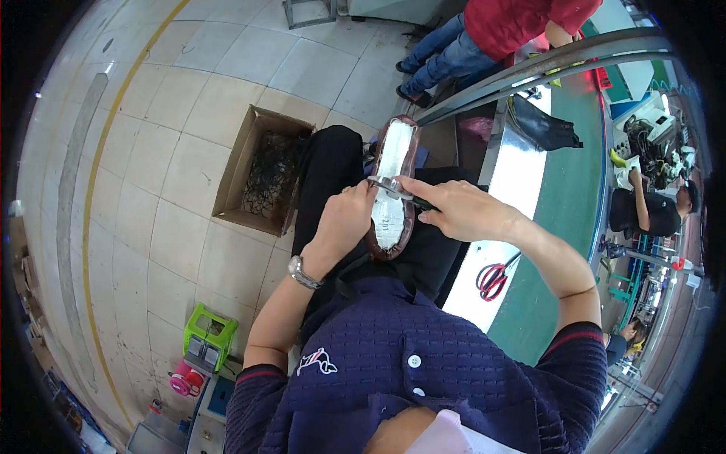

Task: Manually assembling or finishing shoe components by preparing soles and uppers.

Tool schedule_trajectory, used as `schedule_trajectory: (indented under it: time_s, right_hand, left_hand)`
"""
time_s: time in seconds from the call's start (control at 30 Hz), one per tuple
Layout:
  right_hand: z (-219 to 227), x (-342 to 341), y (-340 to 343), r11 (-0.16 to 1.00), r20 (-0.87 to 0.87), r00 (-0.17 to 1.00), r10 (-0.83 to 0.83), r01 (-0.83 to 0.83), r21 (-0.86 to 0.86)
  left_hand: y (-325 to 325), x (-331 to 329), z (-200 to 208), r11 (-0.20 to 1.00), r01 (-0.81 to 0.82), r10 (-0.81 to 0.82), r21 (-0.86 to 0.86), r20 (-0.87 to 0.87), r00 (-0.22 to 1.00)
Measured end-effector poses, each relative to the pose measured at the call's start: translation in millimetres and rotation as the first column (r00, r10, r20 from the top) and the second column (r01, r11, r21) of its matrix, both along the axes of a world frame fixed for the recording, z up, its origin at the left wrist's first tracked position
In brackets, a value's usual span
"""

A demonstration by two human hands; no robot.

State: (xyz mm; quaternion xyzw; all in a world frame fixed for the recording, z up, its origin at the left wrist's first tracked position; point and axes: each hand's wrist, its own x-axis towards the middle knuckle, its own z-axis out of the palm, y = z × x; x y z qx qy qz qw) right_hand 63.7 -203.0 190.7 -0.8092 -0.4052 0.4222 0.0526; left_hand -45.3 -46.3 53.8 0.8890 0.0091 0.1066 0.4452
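A brown leather shoe upper [409, 159] lies sole side up over my lap, toe and heel pointing away from and toward me. Its pale bottom [390, 219] faces me, with the leather folded in around the rim. My right hand [463, 208] is closed round the dark handle of metal pliers [387, 184], index finger laid along them. The pliers' metal head crosses the middle of the bottom. My left hand [345, 219] is closed at the shoe's left edge, fingertips beside the pliers' tip. What those fingers pinch is too small to make out.
Left of my knees, a cardboard box [234, 170] holds a dark stringy tangle. To my right runs a green bench [560, 204] with a white edge, bearing a black boot [541, 125] and a red-black cord [491, 281]. A person in red [503, 26] stands ahead; a green stool [209, 333] is lower left.
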Motion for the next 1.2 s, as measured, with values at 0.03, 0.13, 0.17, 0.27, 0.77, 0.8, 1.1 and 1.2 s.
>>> schedule_trajectory:
  time_s: [0.03, 0.13, 0.17, 0.27, 0.77, 0.8, 1.1, 1.2]
  right_hand:
    - [-5.1, 0.6, -1.6, 1.000, -0.005, 1.000, 0.002, -0.002, -0.003]
    - [-17.6, -3.7, -8.8, 0.995, 0.050, 0.998, 0.036, -0.040, 0.087]
    - [-20.7, -6.9, -12.1, 0.996, 0.039, 0.999, -0.007, 0.004, 0.093]
    - [-25.6, -15.2, -19.2, 0.994, 0.027, 0.996, -0.080, 0.078, 0.079]
    - [-34.3, 0.9, -30.7, 0.985, 0.092, 0.995, -0.035, 0.019, 0.170]
    - [-14.4, 18.3, -17.8, 0.993, 0.091, 0.993, 0.073, -0.081, 0.083]
    - [-38.0, 67.7, 3.9, 0.954, 0.439, 0.883, 0.167, -0.256, 0.153]
    - [-20.2, 73.5, 15.0, 0.962, 0.453, 0.850, 0.267, -0.262, -0.076]
  left_hand:
    - [-3.4, -0.2, 1.6, 1.000, -0.002, 0.002, -0.003, -0.005, 1.000]
    - [-11.8, -1.3, 4.8, 0.964, 0.004, 0.043, 0.266, -0.171, 0.984]
    - [-11.1, -1.3, 6.6, 0.964, 0.004, 0.044, 0.265, -0.176, 0.983]
    - [0.2, 1.2, 15.2, 0.999, 0.022, -0.037, -0.044, -0.373, 0.927]
    - [-7.2, 44.8, -17.3, -0.125, -0.258, -0.420, -0.958, -0.185, 0.889]
    - [-10.6, 44.1, -20.9, -0.066, -0.237, -0.364, -0.969, -0.198, 0.910]
    - [-8.4, 45.7, -18.0, 0.050, -0.193, -0.394, -0.980, -0.197, 0.898]
    - [0.0, 53.9, -19.3, 0.140, -0.251, -0.380, -0.958, -0.286, 0.880]
